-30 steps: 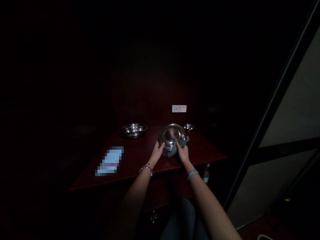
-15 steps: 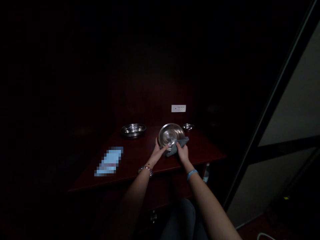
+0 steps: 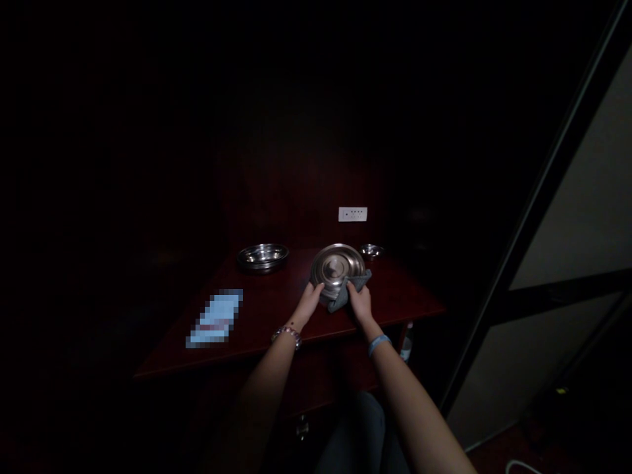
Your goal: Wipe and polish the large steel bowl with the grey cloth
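Note:
A shiny stainless steel bowl (image 3: 345,257) is held tilted above the desk, a ringed round face turned toward me; it looks like the underside. At its lower left edge, my left hand (image 3: 309,299) grips it with the thumb on the near side and the other fingers mostly hidden. My right hand (image 3: 361,301) is closed on a grey cloth (image 3: 338,299), pressing it to the bowl's lower right edge. Behind the bowl to the right, a small steel bowl (image 3: 371,251) stands on the desk. Several stacked steel bowls (image 3: 263,257) sit at the back left.
The dark red desk (image 3: 266,316) has a blurred-out light blue item (image 3: 216,319) at its left. A white power socket (image 3: 352,214) is on the back wall. Below the desk's right edge stands a plastic bottle (image 3: 407,342). A dark-framed panel (image 3: 553,289) rises at the right.
The bowl has been turned over in my hands, from its hollow inside to the ringed face. My left thumb has shifted from inside the bowl to its edge. The right hand keeps the cloth.

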Motion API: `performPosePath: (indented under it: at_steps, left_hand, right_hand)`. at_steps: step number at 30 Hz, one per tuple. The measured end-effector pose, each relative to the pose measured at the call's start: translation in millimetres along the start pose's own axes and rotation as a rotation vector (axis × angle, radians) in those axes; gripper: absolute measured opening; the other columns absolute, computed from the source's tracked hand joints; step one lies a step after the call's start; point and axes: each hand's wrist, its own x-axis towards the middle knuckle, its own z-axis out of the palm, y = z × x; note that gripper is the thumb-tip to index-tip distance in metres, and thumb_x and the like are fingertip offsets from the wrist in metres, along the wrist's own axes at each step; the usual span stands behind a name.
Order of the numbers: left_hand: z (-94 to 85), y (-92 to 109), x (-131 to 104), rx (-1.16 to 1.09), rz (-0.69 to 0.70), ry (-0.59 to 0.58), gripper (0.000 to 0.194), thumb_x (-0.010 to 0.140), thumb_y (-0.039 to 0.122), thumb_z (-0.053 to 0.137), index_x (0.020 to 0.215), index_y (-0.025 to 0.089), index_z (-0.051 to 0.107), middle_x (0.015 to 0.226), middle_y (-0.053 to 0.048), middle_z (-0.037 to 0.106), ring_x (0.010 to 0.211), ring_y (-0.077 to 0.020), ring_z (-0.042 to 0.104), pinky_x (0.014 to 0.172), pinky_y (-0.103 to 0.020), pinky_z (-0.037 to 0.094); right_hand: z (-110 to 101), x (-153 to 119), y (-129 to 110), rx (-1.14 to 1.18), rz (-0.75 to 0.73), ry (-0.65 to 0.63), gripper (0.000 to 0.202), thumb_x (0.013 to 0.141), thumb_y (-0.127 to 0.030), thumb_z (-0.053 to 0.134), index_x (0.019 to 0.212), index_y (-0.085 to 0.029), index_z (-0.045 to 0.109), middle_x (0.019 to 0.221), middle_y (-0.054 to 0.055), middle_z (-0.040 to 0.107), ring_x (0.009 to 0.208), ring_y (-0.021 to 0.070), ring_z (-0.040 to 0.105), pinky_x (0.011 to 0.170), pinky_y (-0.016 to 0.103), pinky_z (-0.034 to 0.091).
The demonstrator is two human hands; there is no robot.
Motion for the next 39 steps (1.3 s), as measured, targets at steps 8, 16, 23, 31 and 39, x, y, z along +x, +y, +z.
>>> performPosePath:
  at_steps: [8,16,23,31,39]
  left_hand:
    - [-4.9,17,-6,-0.095,-0.129,0.082,0.052,0.094,0.055,0.052,0.13,0.018,0.062,0.142,-0.01,0.062,0.135,-0.0243,0.055,0.117,-0.037,0.038]
    - [-0.7,21,-9,-0.073,0.002,-0.037,0.076,0.084,0.042,0.069,0.15,0.022,0.037,0.155,-0.011,0.048,0.144,-0.0232,0.044,0.122,-0.036,0.031]
    - [3.0,8,-9,0.007,0.075,-0.123,0.078,0.078,0.038,0.075,0.144,0.016,0.039,0.147,-0.015,0.053,0.141,-0.0253,0.047,0.122,-0.038,0.03]
    - [2.4,10,-5,-0.068,0.039,-0.039,0.048,0.09,0.041,0.059,0.13,0.015,0.058,0.139,-0.013,0.063,0.132,-0.0261,0.057,0.117,-0.038,0.037]
    - [-3.7,21,-5,-0.127,-0.048,0.098,0.054,0.098,0.052,0.044,0.134,0.015,0.059,0.143,-0.012,0.061,0.134,-0.0229,0.056,0.117,-0.036,0.037]
  right_hand:
    - [0,-2,-1,-0.014,0.03,-0.032,0.031,0.078,-0.044,0.065,0.09,-0.017,0.075,0.097,0.011,0.079,0.094,0.0262,0.074,0.082,0.032,0.055]
    - [-1,2,2,0.067,0.019,-0.002,0.037,0.08,-0.046,0.062,0.094,-0.014,0.073,0.101,0.013,0.079,0.095,0.0267,0.074,0.088,0.034,0.055]
    - [-1,3,4,0.067,0.012,0.021,0.036,0.081,-0.045,0.062,0.095,-0.014,0.074,0.102,0.013,0.078,0.097,0.0272,0.074,0.089,0.036,0.056]
    - [0,3,4,0.045,0.042,0.004,0.032,0.079,-0.043,0.064,0.091,-0.016,0.074,0.101,0.013,0.079,0.097,0.0273,0.074,0.087,0.035,0.056]
    - [1,-1,-4,0.006,0.028,-0.079,0.029,0.079,-0.042,0.064,0.089,-0.017,0.074,0.09,0.01,0.079,0.096,0.0271,0.073,0.086,0.033,0.056]
